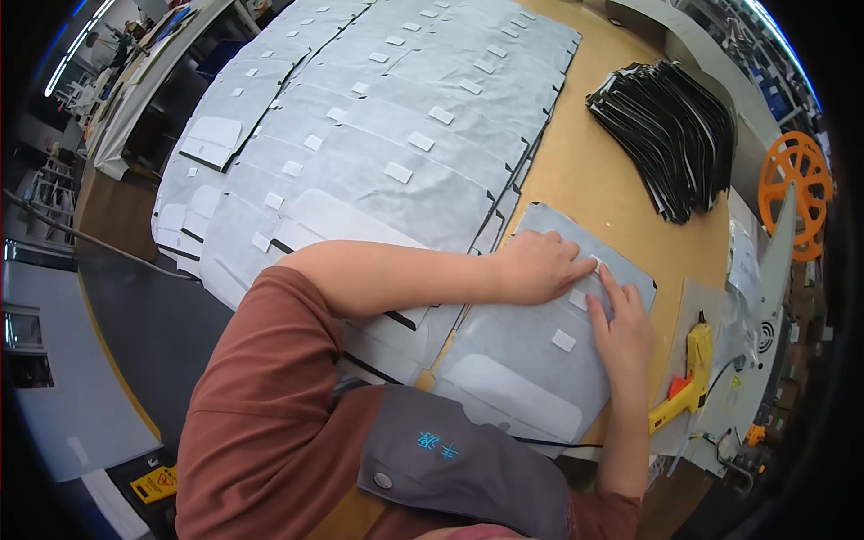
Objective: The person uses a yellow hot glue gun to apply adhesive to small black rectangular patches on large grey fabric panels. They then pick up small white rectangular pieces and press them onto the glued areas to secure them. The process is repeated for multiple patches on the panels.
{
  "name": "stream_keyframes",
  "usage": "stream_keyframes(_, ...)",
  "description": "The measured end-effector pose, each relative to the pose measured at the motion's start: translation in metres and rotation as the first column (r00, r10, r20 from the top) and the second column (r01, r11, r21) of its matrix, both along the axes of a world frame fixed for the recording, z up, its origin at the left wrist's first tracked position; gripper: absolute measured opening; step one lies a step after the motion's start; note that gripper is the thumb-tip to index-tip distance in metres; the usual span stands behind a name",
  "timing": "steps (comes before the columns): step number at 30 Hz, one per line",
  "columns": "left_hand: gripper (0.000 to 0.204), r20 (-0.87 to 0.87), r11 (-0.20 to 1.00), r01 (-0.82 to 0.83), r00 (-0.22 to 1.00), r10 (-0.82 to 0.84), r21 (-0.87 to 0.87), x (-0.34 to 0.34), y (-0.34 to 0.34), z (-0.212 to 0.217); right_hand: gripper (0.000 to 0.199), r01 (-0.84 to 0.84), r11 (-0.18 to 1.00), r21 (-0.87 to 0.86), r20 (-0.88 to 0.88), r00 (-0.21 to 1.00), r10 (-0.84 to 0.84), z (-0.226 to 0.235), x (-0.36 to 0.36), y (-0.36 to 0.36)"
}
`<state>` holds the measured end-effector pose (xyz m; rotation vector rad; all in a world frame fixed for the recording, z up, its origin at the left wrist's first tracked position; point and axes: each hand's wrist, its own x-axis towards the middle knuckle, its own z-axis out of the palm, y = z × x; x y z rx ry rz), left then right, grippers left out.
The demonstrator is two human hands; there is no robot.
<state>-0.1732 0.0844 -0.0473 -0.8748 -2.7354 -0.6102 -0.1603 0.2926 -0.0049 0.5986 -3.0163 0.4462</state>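
A grey fabric panel (pixel 526 337) with black edging lies in front of me. Down its middle runs a line of small white rectangular patches, such as this lower white patch (pixel 563 340). My left hand (pixel 540 268) reaches across with its fingers curled, its index fingertip on the top white patch (pixel 598 265), partly hidden by the fingers. My right hand (pixel 623 331) rests along the panel's right side, fingers apart, index fingertip at the same patch and thumb tip beside the middle patch (pixel 578 299). A pale rounded shape (pixel 513 391) shows on the panel's near part.
Many similar grey panels (pixel 360 153) with white patches overlap across the table to the left. A stack of black-edged pieces (pixel 666 135) sits at the far right. A yellow glue gun (pixel 691 378) lies at right, near an orange wheel (pixel 794 196). The tabletop (pixel 576 180) is tan.
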Motion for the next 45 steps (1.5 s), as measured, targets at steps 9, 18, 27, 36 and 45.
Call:
stream_keyframes(9, 0.03, 0.237, 0.981, -0.099, 0.97, 0.058, 0.165, -0.029, -0.011, 0.032, 0.038, 0.24, 0.88, -0.41, 0.416, 0.908, -0.054, 0.0, -0.033, 0.029)
stream_keyframes(18, 0.038, 0.039, 0.999, 0.036, 0.999, -0.035, -0.037, -0.017, -0.005, 0.01, 0.031, -0.015, 0.988, -0.157, 0.085, 0.996, 0.028, -0.015, -0.019, 0.026)
stream_keyframes(27, 0.035, 0.453, 0.927, -0.227, 0.889, 0.072, 0.299, -0.012, -0.017, 0.041, 0.034, -0.06, 0.996, -0.073, -0.219, 0.975, 0.043, 0.016, -0.042, 0.0)
stream_keyframes(36, 0.048, 0.823, 0.406, -0.733, 0.379, -0.422, 0.546, 0.037, -0.071, 0.063, 0.049, -0.371, 0.912, 0.174, -0.476, 0.779, 0.408, -0.04, -0.107, -0.054)
stream_keyframes(45, 0.038, 0.883, 0.357, -0.837, 0.274, -0.382, 0.414, 0.07, -0.087, 0.069, 0.043, -0.424, 0.894, 0.147, -0.572, 0.701, 0.427, -0.03, -0.046, -0.064)
